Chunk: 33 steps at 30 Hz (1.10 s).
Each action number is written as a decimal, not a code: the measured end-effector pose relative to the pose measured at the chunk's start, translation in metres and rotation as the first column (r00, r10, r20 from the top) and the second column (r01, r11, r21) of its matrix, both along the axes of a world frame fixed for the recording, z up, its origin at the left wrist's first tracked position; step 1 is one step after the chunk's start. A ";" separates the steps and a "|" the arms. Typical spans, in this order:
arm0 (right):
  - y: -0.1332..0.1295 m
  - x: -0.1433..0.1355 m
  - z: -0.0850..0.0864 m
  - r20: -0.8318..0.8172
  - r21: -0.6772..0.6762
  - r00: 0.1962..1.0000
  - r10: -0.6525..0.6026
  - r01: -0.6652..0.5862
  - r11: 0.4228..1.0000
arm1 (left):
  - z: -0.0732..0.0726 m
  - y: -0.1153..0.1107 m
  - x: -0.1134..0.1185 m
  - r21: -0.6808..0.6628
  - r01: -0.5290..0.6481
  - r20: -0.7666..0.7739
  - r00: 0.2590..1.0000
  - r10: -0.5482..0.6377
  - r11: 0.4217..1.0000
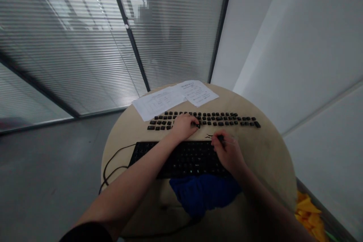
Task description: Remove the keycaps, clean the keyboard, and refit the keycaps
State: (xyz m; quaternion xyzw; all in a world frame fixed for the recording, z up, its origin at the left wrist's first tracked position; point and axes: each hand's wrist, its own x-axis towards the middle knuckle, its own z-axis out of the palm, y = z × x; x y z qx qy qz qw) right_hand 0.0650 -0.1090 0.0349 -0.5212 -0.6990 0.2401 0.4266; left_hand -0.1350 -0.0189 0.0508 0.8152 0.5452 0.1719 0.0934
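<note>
My left hand [183, 126] reaches over the rows of loose black keycaps [219, 118] laid out on the round table. Its fingers are curled together round a black keycap [196, 124] at the near row. My right hand [226, 149] is closed on a small dark tool that looks like a wire keycap puller [209, 136], its thin prongs pointing left. That hand hovers at the upper right of a black keyboard [195, 159]. My left forearm crosses the keyboard and hides part of its keys.
Two printed sheets [161, 101] lie beyond the keycaps. A blue cloth [205, 193] is bunched at the keyboard's near edge. A black cable [109, 164] loops over the left of the table [269, 162]. Something yellow [309, 213] sits on the floor at right.
</note>
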 end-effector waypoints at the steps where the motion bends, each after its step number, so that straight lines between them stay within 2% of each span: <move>1: 0.000 0.001 0.001 -0.002 -0.014 1.000 0.011 -0.011 1.000 | -0.004 0.005 0.002 0.002 -0.023 -0.050 0.998 0.023 1.000; 6: -0.002 0.003 0.009 -0.019 -0.040 0.998 0.055 -0.055 0.998 | -0.020 0.014 -0.001 -0.036 -0.056 -0.141 0.989 0.051 0.998; 10: -0.002 0.004 0.010 -0.029 -0.039 0.998 0.060 -0.061 0.997 | -0.025 0.015 -0.007 -0.053 -0.078 -0.176 0.982 0.067 0.996; 16: -0.003 0.004 -0.001 -0.154 -0.113 0.986 0.056 -0.074 0.991 | -0.022 0.017 -0.006 -0.060 -0.082 -0.200 0.977 0.069 0.995; 21: -0.004 0.002 -0.007 -0.273 -0.211 0.961 0.046 -0.106 0.972 | -0.011 0.013 -0.007 -0.063 -0.102 -0.182 0.979 0.089 0.993; 24: -0.008 -0.006 -0.006 -0.345 -0.282 0.937 0.051 -0.155 0.947 | -0.001 -0.003 -0.021 -0.048 -0.127 -0.122 0.985 0.121 0.991; 26: -0.013 -0.014 -0.006 -0.381 -0.321 0.923 0.060 -0.193 0.927 | 0.003 -0.022 -0.035 -0.045 -0.116 -0.032 0.993 0.115 0.992; 28: -0.020 -0.025 -0.009 -0.387 -0.357 0.918 0.090 -0.239 0.903 | 0.005 -0.047 -0.050 -0.085 -0.057 0.069 0.996 0.063 0.995; 31: -0.028 -0.042 -0.017 -0.349 -0.376 0.922 0.169 -0.303 0.875 | -0.001 -0.084 -0.068 -0.196 0.071 0.182 0.983 -0.035 0.978; 33: -0.031 -0.051 -0.025 -0.311 -0.359 0.927 0.211 -0.320 0.877 | -0.009 -0.102 -0.075 -0.234 0.134 0.227 0.971 -0.081 0.963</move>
